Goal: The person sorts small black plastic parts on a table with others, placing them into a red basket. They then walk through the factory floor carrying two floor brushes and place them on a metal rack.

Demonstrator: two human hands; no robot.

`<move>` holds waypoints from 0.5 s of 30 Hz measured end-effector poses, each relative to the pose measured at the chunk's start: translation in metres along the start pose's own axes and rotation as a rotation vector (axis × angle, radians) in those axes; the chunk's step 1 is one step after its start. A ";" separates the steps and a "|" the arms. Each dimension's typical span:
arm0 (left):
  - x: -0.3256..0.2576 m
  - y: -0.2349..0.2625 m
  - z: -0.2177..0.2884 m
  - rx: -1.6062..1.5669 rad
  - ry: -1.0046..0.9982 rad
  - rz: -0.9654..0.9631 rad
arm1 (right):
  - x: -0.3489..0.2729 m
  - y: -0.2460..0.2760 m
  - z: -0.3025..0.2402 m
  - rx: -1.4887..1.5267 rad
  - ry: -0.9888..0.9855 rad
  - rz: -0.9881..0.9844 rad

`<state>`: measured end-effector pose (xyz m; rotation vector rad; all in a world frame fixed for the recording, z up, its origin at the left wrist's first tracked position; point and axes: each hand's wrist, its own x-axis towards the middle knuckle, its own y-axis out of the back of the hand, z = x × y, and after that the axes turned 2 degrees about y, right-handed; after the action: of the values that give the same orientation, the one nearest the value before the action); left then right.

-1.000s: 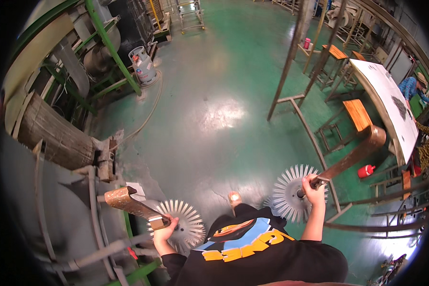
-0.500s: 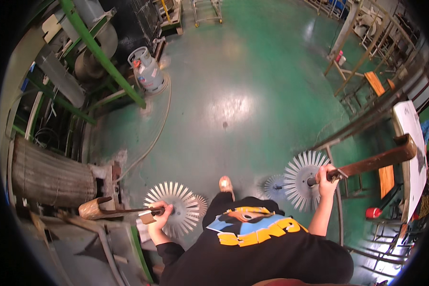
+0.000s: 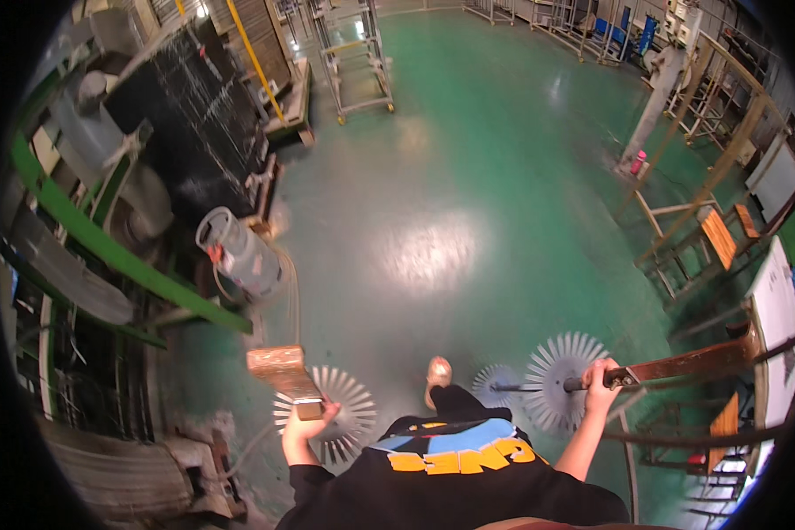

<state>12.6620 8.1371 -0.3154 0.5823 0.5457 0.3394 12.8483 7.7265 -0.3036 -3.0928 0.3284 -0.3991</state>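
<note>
My left hand (image 3: 310, 427) is closed around a brown metal hanger bar (image 3: 293, 384) with a bent, hook-like end. Just beyond it shows a pale round disc (image 3: 348, 408) with slotted, fan-like edges. On the other side, my right hand (image 3: 598, 387) grips a second brown hanger bar (image 3: 680, 365), which stretches out to the right. A slotted grey disc (image 3: 558, 378) sits on a rod at this hand. Farther along the rod hangs a smaller bluish slotted disc (image 3: 496, 386). My fingers partly hide both grips.
A grey gas cylinder (image 3: 238, 252) with a hose stands at the left, by a green metal frame (image 3: 124, 252). Ahead, a wheeled rack (image 3: 358, 71) stands on the green floor (image 3: 468, 185). Metal frames, a wooden-topped stool (image 3: 718, 238) and a white panel (image 3: 773, 322) line the right.
The view has moved forward and tilted up, so the cylinder appears lower and more of the far room shows. The left bar has swung from pointing left to pointing ahead. Both hands keep their holds.
</note>
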 end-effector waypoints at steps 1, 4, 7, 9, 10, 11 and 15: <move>0.023 0.006 0.020 -0.050 0.010 -0.018 | 0.023 -0.017 -0.001 -0.040 -0.004 -0.015; 0.108 0.023 0.073 -0.040 -0.061 -0.055 | 0.094 -0.065 0.018 0.036 -0.117 -0.003; 0.176 0.038 0.108 -0.328 -0.003 -0.059 | 0.156 -0.114 0.035 -0.039 -0.154 -0.023; 0.219 0.038 0.122 -0.052 -0.157 -0.011 | 0.202 -0.139 0.050 -0.088 -0.188 -0.075; 0.246 0.044 0.138 0.036 -0.169 -0.012 | 0.228 -0.153 0.056 -0.089 -0.201 -0.095; 0.279 0.049 0.143 0.052 -0.197 0.000 | 0.254 -0.167 0.062 -0.090 -0.215 -0.115; 0.404 0.060 0.179 -0.139 -0.112 0.079 | 0.370 -0.209 0.079 -0.111 -0.225 -0.061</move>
<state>13.0814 8.2893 -0.3102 0.4860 0.3885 0.4135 13.2613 7.8529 -0.2808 -3.2182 0.2597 -0.0311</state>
